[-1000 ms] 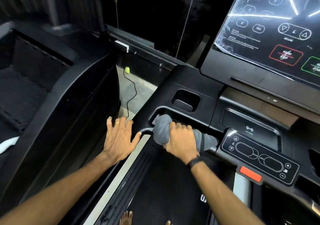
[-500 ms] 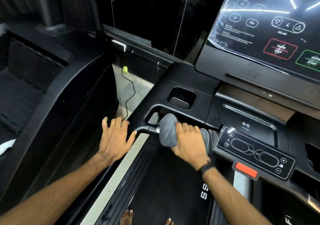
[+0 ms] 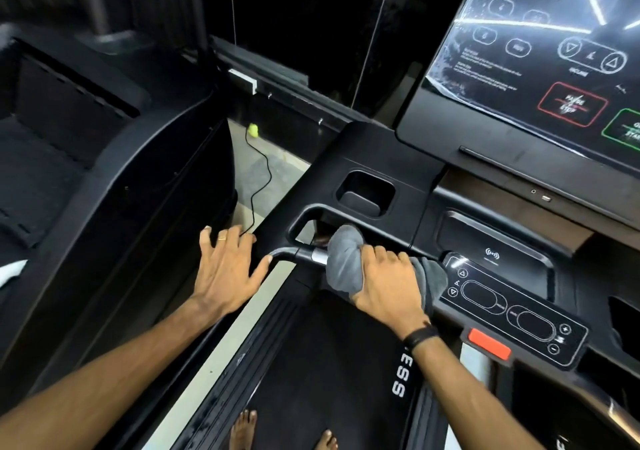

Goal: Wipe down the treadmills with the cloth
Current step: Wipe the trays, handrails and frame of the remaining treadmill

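I stand on a black treadmill (image 3: 346, 159) and look down at its console. A grey cloth (image 3: 344, 259) is wrapped round the front handlebar (image 3: 294, 253), and my right hand (image 3: 389, 285) grips the bar through it, just left of the small control panel (image 3: 512, 314). A bare stretch of the bar with a silver ring shows left of the cloth. My left hand (image 3: 228, 269) lies flat with spread fingers on the left side rail, thumb tip near the bar's bend. The big touch screen (image 3: 554, 51) rises at the upper right.
A second black treadmill (image 3: 86, 172) stands close on the left, with a strip of floor, a cable (image 3: 259, 186) and a yellow-green ball (image 3: 253, 129) between the two. A cup recess (image 3: 363, 193) and an orange stop tab (image 3: 489, 344) sit on the console. My bare toes (image 3: 244, 429) rest on the belt.
My right hand has slid the cloth to the right along the handlebar, baring more of the bar and its silver ring. My left hand stays flat on the side rail.
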Tool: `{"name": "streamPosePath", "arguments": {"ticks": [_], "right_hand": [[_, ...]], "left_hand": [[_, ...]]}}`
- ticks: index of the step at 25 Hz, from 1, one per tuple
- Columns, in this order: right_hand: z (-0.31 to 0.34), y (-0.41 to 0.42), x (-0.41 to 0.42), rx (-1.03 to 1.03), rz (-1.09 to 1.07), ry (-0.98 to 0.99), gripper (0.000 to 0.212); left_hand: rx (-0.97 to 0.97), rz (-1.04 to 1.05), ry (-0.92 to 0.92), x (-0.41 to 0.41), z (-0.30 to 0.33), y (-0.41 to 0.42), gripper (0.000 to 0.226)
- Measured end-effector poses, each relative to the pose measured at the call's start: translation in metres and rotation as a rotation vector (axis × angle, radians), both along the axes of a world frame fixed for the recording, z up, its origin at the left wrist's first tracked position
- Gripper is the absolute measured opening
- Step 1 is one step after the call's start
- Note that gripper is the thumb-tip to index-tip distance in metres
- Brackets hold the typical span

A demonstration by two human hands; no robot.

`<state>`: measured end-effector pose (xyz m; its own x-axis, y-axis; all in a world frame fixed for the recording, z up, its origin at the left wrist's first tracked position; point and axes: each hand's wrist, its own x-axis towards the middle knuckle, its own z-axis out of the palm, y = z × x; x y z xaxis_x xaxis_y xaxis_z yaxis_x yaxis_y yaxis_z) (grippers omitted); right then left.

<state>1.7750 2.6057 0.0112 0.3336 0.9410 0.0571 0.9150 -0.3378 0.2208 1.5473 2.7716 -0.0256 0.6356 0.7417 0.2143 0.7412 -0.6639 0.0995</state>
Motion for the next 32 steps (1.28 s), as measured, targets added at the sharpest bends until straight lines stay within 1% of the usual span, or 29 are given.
{"name": "streamPosePath", "arguments": {"ticks": [1,3,4,5,6,7,9,10,11,12,13,14,15,16,17,18,21,22,23,24,26,27,28,29,30,32], "right_hand": [[0.012,0.011,0.01,-0.074,-0.028,0.139,0.056],[0.035,0.031,0.029,-0.297,-0.142,0.572,0.059],[0.039,0.037,0.036,-0.374,-0.185,0.693,0.061],[0.041,0.038,0.036,-0.382,-0.199,0.722,0.061],[0.036,0.035,0.033,-0.339,-0.192,0.667,0.061],[0.027,0.027,0.025,-0.226,-0.157,0.513,0.06],[0.001,0.006,0.004,0.021,-0.017,0.117,0.057],[-0.004,0.001,-0.003,0.096,0.013,0.004,0.056],[-0.001,0.004,-0.002,0.077,0.003,0.003,0.055],[0.009,0.013,0.004,-0.017,-0.032,0.09,0.056],[0.02,0.023,0.011,-0.142,-0.068,0.256,0.057],[0.029,0.034,0.02,-0.275,-0.121,0.479,0.059],[0.036,0.043,0.027,-0.38,-0.167,0.663,0.06],[0.041,0.049,0.03,-0.441,-0.199,0.769,0.06],[0.042,0.054,0.028,-0.443,-0.199,0.78,0.06],[0.037,0.056,0.021,-0.407,-0.176,0.697,0.059],[0.006,0.05,-0.022,-0.128,-0.038,0.149,0.06],[0.002,0.048,-0.033,-0.073,-0.029,0.06,0.06],[0.002,0.054,-0.034,-0.09,-0.039,0.058,0.059],[0.009,0.061,-0.031,-0.148,-0.047,0.133,0.057],[0.026,0.078,-0.018,-0.293,-0.088,0.471,0.06],[0.032,0.088,-0.014,-0.374,-0.114,0.604,0.063],[0.034,0.096,-0.016,-0.402,-0.122,0.66,0.064],[0.031,0.1,-0.023,-0.375,-0.114,0.626,0.06],[0.021,0.102,-0.033,-0.296,-0.099,0.507,0.055],[-0.002,0.096,-0.06,-0.135,-0.058,0.198,0.056]], "left_hand": [[0.007,-0.005,-0.002,0.0,0.0,0.001,0.059],[0.011,-0.013,0.001,0.0,0.0,0.002,0.06],[0.008,-0.015,0.006,0.0,0.001,0.002,0.061],[0.005,-0.015,0.011,0.0,0.0,0.001,0.061],[0.005,-0.011,0.012,-0.001,0.0,0.0,0.061],[0.005,-0.002,0.006,0.0,-0.001,0.0,0.061],[-0.004,0.02,-0.002,0.0,-0.001,0.0,0.061],[-0.011,0.02,0.0,0.0,-0.001,-0.001,0.061],[-0.014,0.016,-0.002,0.0,-0.001,-0.001,0.06],[-0.014,0.013,-0.007,0.001,-0.001,-0.001,0.06],[-0.017,0.013,-0.012,0.001,0.0,0.0,0.06],[-0.021,0.014,-0.012,0.0,0.001,0.001,0.061],[-0.024,0.014,-0.013,0.0,0.002,0.001,0.061],[-0.023,0.013,-0.014,0.0,0.002,0.001,0.061],[-0.02,0.012,-0.013,0.0,0.002,0.0,0.061],[-0.016,0.013,-0.019,0.001,0.001,0.0,0.061],[-0.02,0.023,-0.027,0.001,0.002,0.002,0.061],[-0.025,0.02,-0.022,0.001,0.001,0.002,0.061],[-0.028,0.013,-0.019,0.002,0.001,0.002,0.061],[-0.024,0.004,-0.019,0.002,0.0,0.003,0.061],[-0.004,-0.014,-0.015,0.003,-0.001,0.004,0.061],[0.001,-0.018,-0.011,0.003,-0.001,0.004,0.061],[0.001,-0.018,-0.007,0.002,0.0,0.004,0.061],[0.002,-0.019,-0.009,0.003,0.0,0.004,0.061],[0.003,-0.018,-0.015,0.003,0.001,0.004,0.062],[-0.006,-0.006,-0.02,0.003,0.001,0.003,0.062]]}}
